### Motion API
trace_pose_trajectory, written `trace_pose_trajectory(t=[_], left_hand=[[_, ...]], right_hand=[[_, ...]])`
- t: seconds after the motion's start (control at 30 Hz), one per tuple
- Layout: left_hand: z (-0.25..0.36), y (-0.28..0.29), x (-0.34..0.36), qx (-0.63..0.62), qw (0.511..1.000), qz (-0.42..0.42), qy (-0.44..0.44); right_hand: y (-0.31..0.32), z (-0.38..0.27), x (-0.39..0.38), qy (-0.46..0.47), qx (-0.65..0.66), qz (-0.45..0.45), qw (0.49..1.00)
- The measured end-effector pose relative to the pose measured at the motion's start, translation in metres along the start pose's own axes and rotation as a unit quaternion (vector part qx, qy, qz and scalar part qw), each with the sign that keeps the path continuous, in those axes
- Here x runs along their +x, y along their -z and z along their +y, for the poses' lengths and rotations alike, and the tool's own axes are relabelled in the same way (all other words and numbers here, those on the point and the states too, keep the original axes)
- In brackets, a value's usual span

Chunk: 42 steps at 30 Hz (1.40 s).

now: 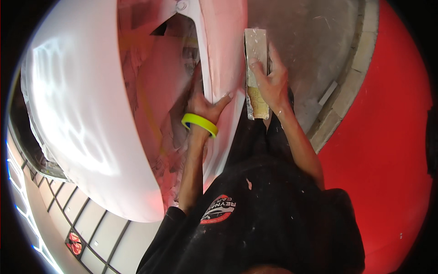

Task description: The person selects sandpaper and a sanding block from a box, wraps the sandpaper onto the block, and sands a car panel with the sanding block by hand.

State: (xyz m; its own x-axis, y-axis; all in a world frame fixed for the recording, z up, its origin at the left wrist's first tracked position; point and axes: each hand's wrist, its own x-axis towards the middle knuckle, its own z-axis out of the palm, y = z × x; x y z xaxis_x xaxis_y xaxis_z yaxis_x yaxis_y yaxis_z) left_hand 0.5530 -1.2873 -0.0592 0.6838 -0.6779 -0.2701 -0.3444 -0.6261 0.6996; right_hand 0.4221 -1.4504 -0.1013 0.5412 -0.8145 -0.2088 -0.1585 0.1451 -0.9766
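Observation:
My right hand (270,81) grips a long sanding block (256,45) wrapped in pale abrasive paper and holds it flat against the edge of a white car body panel (222,55). My left hand (206,106) clutches the panel's thin edge from the inner side, thumb over the front. A roll of yellow tape (199,123) sits round my left wrist like a bracelet. Both forearms rise from my black dusty shirt at the lower middle.
A large glossy white curved panel (82,109) fills the left. Masking paper (159,82) covers the cavity behind the panel edge. Grey concrete floor (315,41) and a kerb (346,96) lie beyond; a red surface (388,137) fills the right. Tiled flooring (86,219) shows lower left.

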Motion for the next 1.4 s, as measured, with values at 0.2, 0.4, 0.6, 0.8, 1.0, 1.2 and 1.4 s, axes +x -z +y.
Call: trace_pose_trajectory(t=[0.2, 0.4, 0.6, 0.8, 1.0, 1.2, 1.4], left_hand=[[0.033, 0.0, 0.009, 0.395, 0.885, 0.026, -0.245], [0.063, -0.008, 0.096, 0.557, 0.793, -0.026, -0.246], [0.083, 0.02, 0.242, 0.624, 0.722, 0.101, -0.281], [0.043, 0.029, 0.121, 0.712, 0.637, -0.092, -0.282], [0.015, 0.076, 0.056, 0.523, 0.748, -0.32, -0.254], [0.073, 0.082, 0.182, 0.595, 0.729, -0.078, -0.329], [0.031, 0.066, 0.054, 0.385, 0.782, -0.448, -0.199]], right_hand=[[0.004, 0.019, -0.016, -0.011, 0.021, 0.048, 0.999], [0.018, 0.052, -0.017, -0.032, 0.002, 0.109, 0.994], [0.021, 0.026, -0.012, -0.055, 0.074, 0.102, 0.991], [0.036, 0.02, -0.018, -0.112, 0.078, 0.114, 0.984], [0.045, 0.049, -0.015, -0.112, 0.097, 0.098, 0.984], [0.03, 0.029, 0.002, -0.121, 0.107, 0.068, 0.985], [-0.014, 0.005, 0.015, -0.091, 0.028, 0.012, 0.995]])
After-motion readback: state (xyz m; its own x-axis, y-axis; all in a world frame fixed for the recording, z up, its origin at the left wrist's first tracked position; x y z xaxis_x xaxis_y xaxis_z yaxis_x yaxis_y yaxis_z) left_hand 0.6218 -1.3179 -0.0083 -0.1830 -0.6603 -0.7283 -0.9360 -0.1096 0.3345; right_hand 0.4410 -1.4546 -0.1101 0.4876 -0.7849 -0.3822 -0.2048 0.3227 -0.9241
